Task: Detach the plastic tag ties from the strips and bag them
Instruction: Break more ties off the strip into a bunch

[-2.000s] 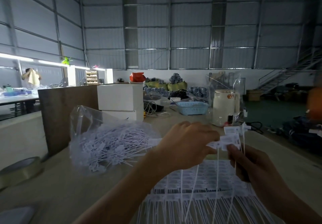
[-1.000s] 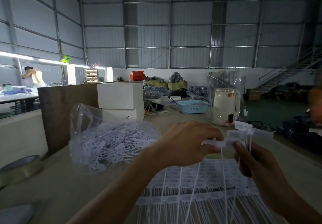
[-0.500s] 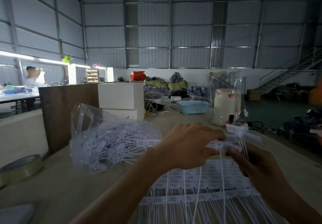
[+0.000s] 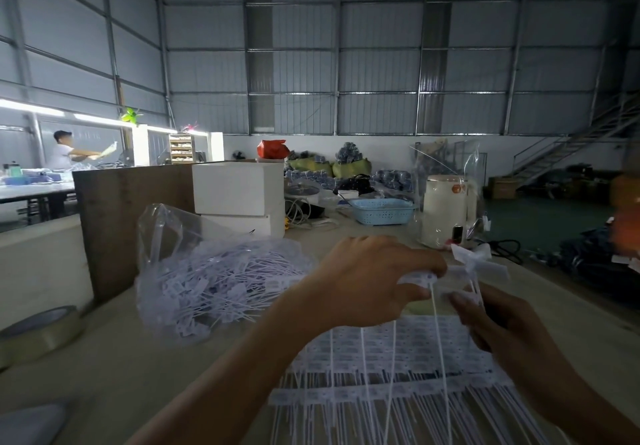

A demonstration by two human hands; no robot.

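Beside bag point(image 4: 221, 271), tape roll point(image 4: 38, 332), box point(image 4: 239, 190), kettle point(image 4: 446, 211)

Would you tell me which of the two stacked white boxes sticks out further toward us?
The upper white box: its front face overhangs the lower white box, which sits set back beneath it, behind the clear bag of ties.

Around me is a big hall with grey corrugated metal walls point(image 4: 377, 64). A metal staircase point(image 4: 568, 147) rises at right. Bright strip lights point(image 4: 31, 108) glow at left, above a dark green floor point(image 4: 540, 223).
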